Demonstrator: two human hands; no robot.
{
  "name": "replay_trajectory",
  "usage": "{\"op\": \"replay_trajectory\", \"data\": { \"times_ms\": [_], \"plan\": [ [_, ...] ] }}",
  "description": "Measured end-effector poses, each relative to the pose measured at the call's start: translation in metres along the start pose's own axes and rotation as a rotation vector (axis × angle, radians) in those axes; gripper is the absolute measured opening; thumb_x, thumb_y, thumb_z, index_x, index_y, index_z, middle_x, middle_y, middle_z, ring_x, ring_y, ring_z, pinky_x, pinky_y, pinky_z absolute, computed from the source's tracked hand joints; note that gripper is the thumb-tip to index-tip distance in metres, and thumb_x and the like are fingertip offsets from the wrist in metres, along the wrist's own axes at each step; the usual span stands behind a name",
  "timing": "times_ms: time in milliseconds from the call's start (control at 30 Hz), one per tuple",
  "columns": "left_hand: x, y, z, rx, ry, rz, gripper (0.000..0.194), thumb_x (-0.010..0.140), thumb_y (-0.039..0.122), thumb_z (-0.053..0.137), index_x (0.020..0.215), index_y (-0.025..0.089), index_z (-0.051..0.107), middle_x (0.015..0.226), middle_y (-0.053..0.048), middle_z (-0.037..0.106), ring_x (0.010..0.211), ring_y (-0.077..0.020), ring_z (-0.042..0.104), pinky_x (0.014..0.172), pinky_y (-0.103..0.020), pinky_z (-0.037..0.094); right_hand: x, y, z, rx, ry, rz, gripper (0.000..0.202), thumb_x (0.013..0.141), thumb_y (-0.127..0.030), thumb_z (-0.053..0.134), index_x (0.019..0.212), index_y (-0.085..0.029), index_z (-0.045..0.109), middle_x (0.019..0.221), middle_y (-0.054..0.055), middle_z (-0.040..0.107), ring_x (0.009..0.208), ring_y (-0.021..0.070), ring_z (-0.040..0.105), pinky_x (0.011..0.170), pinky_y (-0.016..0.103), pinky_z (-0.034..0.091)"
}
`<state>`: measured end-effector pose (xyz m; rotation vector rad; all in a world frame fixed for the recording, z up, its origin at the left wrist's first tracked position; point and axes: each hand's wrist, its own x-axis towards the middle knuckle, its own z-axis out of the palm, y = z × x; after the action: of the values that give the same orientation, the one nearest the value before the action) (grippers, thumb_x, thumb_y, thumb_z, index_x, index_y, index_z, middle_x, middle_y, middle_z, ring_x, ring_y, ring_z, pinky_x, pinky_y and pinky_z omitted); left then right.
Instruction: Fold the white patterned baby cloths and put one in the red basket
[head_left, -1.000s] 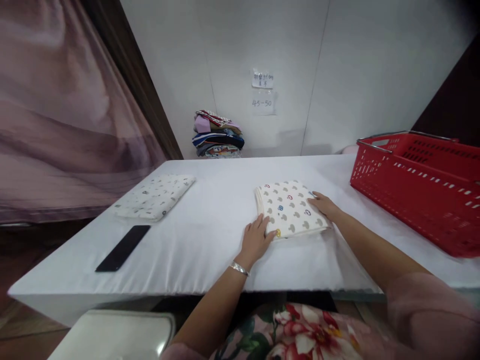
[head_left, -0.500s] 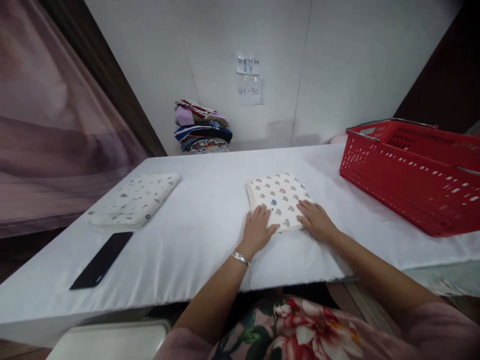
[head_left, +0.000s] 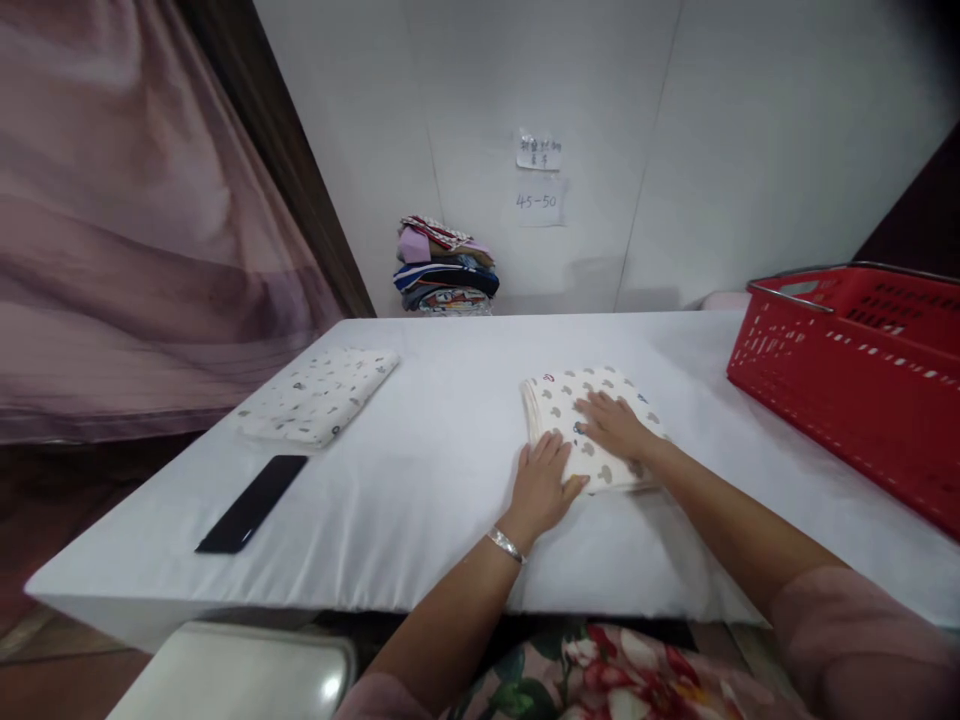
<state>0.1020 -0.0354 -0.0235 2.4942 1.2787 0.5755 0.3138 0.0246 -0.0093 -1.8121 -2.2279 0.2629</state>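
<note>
Head view. One folded cream cloth printed with grey mushroom shapes and a few red and blue motifs (head_left: 559, 408), lying flat on the white cloth-covered tabletop (head_left: 442, 400), between the two hands and near the person's side. Left grip: bare left hand (head_left: 541, 485) with a silver bracelet (head_left: 506, 544), fingers slightly spread, resting at the cloth's near left corner, pinching nothing. Right grip: bare right hand (head_left: 616, 425), open, palm down on top of the cloth, fingers reaching toward its middle. Cloth: roughly square, layered edges showing along the left side, upper face mostly smooth. Also listed: one folded white cloth with small dark prints (head_left: 322, 398), at left; one flat black rectangular object (head_left: 253, 504), just nearer the person; one red perforated plastic basket with metal handles (head_left: 862, 390), at right.
</note>
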Motion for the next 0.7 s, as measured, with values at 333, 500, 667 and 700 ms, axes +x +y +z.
{"op": "replay_trajectory", "data": {
  "times_ms": [333,500,667,700],
  "plan": [
    [0.040,-0.001,-0.011,-0.063,0.057,-0.088,0.043,0.091,0.040,0.039,0.127,0.021,0.048,0.145,-0.007,0.037,0.137,-0.0258,0.025,0.111,-0.048,0.022,0.000,0.016,0.027,-0.051,0.007,-0.017,0.052,0.087,-0.049,0.039,0.134,-0.027,0.045,0.148,0.006,0.032,0.138,0.0265,0.022,0.111,0.054,0.012],
    [0.039,-0.009,0.002,-0.170,0.036,-0.106,0.052,0.090,0.046,0.036,0.135,0.021,0.040,0.150,-0.006,0.028,0.139,-0.0263,0.017,0.110,-0.052,0.024,0.044,0.054,0.017,-0.082,-0.011,-0.115,0.041,0.081,-0.044,0.043,0.116,-0.031,0.059,0.146,0.006,0.035,0.139,0.0305,0.014,0.106,0.061,0.012],
    [0.033,-0.007,-0.003,-0.252,0.040,-0.147,0.057,0.088,0.051,0.034,0.137,0.024,0.038,0.149,-0.004,0.031,0.139,-0.0238,0.018,0.112,-0.049,0.020,0.098,0.094,0.030,-0.072,0.092,-0.112,0.042,0.069,-0.047,0.041,0.095,-0.029,0.067,0.138,0.017,0.044,0.133,0.0369,0.025,0.098,0.066,0.015],
    [0.032,-0.007,-0.005,-0.266,0.048,-0.154,0.056,0.088,0.052,0.034,0.138,0.026,0.037,0.148,-0.004,0.033,0.139,-0.0228,0.019,0.113,-0.047,0.020,0.102,0.101,0.037,-0.041,0.103,-0.136,0.042,0.064,-0.049,0.042,0.091,-0.031,0.068,0.134,0.017,0.048,0.131,0.0389,0.029,0.097,0.067,0.013]
  ]
}}
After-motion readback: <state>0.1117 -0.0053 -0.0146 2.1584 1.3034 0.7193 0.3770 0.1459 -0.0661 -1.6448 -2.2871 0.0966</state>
